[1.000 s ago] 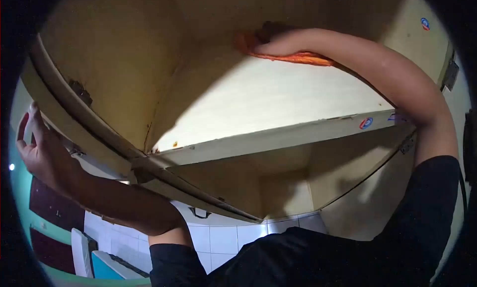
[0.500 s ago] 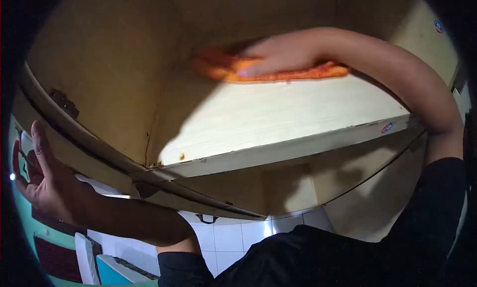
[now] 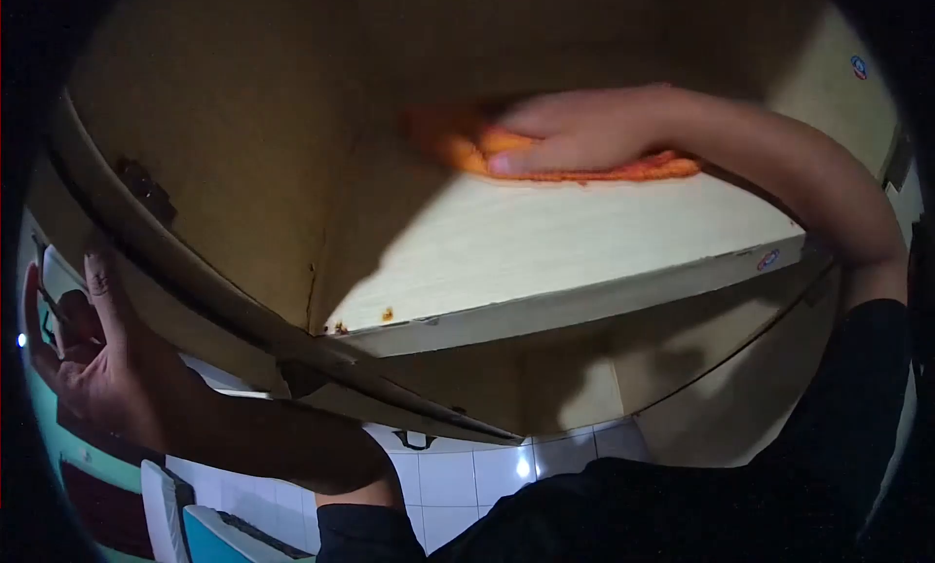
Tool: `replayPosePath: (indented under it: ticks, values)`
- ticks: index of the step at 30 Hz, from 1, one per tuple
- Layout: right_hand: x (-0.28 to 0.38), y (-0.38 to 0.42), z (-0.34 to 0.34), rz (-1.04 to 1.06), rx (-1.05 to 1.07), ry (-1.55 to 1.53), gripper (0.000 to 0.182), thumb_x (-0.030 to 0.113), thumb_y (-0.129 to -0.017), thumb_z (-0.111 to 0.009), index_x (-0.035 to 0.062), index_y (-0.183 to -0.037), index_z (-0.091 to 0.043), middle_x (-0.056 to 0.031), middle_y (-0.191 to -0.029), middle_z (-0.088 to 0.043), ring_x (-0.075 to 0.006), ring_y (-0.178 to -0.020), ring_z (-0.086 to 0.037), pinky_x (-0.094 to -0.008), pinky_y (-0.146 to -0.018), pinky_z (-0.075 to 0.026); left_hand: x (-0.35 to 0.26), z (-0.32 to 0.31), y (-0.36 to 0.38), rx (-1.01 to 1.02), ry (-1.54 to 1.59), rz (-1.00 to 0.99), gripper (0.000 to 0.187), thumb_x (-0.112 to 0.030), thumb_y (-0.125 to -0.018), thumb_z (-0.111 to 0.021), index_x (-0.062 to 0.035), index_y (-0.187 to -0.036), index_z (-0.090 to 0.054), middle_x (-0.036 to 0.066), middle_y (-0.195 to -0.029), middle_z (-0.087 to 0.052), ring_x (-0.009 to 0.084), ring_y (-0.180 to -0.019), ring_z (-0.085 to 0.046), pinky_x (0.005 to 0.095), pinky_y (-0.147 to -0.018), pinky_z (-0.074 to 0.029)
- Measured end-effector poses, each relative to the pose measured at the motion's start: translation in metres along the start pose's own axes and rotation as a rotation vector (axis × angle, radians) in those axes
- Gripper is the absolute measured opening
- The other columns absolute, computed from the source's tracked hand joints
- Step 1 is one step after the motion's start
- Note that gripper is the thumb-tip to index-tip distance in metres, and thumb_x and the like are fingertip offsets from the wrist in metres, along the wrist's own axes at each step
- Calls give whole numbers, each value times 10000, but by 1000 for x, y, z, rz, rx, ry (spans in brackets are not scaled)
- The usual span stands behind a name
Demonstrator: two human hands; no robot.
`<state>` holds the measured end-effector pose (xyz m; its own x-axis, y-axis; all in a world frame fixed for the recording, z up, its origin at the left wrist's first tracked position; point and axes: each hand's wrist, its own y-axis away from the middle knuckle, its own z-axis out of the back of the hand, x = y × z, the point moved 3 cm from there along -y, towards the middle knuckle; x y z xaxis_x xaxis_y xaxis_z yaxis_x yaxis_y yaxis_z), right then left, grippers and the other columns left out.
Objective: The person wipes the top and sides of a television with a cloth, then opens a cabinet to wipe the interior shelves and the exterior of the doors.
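Observation:
An orange cloth (image 3: pixel 633 170) lies bunched on the pale cabinet shelf (image 3: pixel 545 232), toward its back. My right hand (image 3: pixel 575 134) presses down on the cloth from above, with thumb and fingers closed over it; the far end of the cloth is blurred and in shadow. At the far left my left hand (image 3: pixel 112 378) is raised beside the open cabinet door (image 3: pixel 195 281). Its thumb points up and its fingers stand apart, one partly curled, with nothing seen in them.
Rust-brown spots (image 3: pixel 388 314) mark the shelf's front left corner. A dark metal hinge (image 3: pixel 146 191) is fixed at the left. Small stickers (image 3: pixel 858 67) are on the right panel and shelf edge. Below are a lower compartment (image 3: pixel 487 368) and white floor tiles (image 3: pixel 448 475).
The whole view has shifted slightly, so the shelf appears farther right and lower. My right hand and the cloth have slid a little toward the shelf's front edge. My left hand keeps its pose.

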<state>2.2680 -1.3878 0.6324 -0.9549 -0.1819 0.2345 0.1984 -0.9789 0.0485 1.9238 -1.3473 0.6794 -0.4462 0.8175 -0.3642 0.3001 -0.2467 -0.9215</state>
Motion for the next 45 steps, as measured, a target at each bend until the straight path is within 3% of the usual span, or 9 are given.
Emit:
replayPosePath:
  ticks: [4, 13, 17, 20, 24, 26, 29, 38, 45]
  values:
    - [20, 3, -10, 379, -66, 94, 728, 604, -905, -376, 16, -1334, -409, -216, -1326, -443, -343, -1239, -412, -423, -1034, -325, -4, -1, 0, 24, 1, -10, 450, -134, -786, -738, 5, -1169, -547, 63, -771, -653, 122, -758, -604, 239, -745, -453]
    - [-54, -7, 13, -308, 5, -11, 803, 666, -896, -267, 40, -1387, -375, -225, -1411, -371, -339, -1319, -340, -417, -1075, -281, -7, -7, 5, -98, 76, -25, 443, -153, -795, -731, 21, -1160, -552, 85, -758, -658, 135, -732, -612, 241, -741, -465]
    - [-107, -41, -1, 129, -331, -70, 730, 604, -924, -282, 87, -1439, -279, -184, -1468, -296, -315, -1340, -311, -398, -1083, -267, -10, -7, 9, -80, -45, -112, 445, -183, -792, -740, 9, -1151, -558, 92, -762, -661, 164, -726, -629, 281, -753, -500]
    - [-52, -8, 18, -185, -79, -14, 768, 643, -908, -287, 33, -1360, -405, -227, -1363, -433, -330, -1279, -397, -428, -1059, -299, -16, -8, -6, -108, 56, -67, 447, -118, -803, -722, -23, -1195, -531, 98, -858, -640, 156, -852, -609, 277, -792, -497]
    - [23, 11, 20, -4, -3, 1, 633, 553, -945, -322, -42, -1077, -490, -215, -1065, -533, -318, -1046, -505, -418, -930, -386, -12, -8, -4, -105, 155, -95, 423, -39, -806, -700, -12, -1190, -525, 44, -758, -578, 111, -765, -560, 218, -693, -473]
    - [-2, 28, 0, 81, -28, 157, 697, 561, -943, -317, -69, -1226, -411, -243, -1243, -456, -338, -1218, -410, -416, -1036, -299, -19, -17, 9, -123, 195, -85, 405, -29, -809, -697, 2, -1180, -535, 6, -673, -532, 64, -672, -498, 185, -639, -418]
    - [6, 68, 2, -92, 5, 156, 790, 540, -946, -321, -41, -1440, -115, -217, -1513, -107, -318, -1414, -83, -371, -1149, -75, -18, -19, 14, -129, 84, -12, 318, -91, -820, -698, 24, -1093, -582, 46, -737, -575, 94, -690, -534, 218, -665, -442]
    - [-54, 185, 17, -662, -242, -115, 787, 576, -922, -367, 4, -1440, -209, -176, -1509, -182, -270, -1399, -165, -351, -1132, -143, -40, -10, 7, -114, 185, -148, 433, -100, -774, -709, -65, -1149, -495, 122, -874, -546, 203, -775, -555, 309, -684, -498]
    - [-54, 185, -3, -704, -405, -43, 700, 498, -949, -377, -4, -1423, -259, -174, -1500, -217, -275, -1398, -179, -338, -1136, -127, -39, 3, -1, -131, -10, -210, 440, -78, -783, -699, -67, -1165, -480, 81, -827, -499, 186, -782, -523, 305, -681, -484]
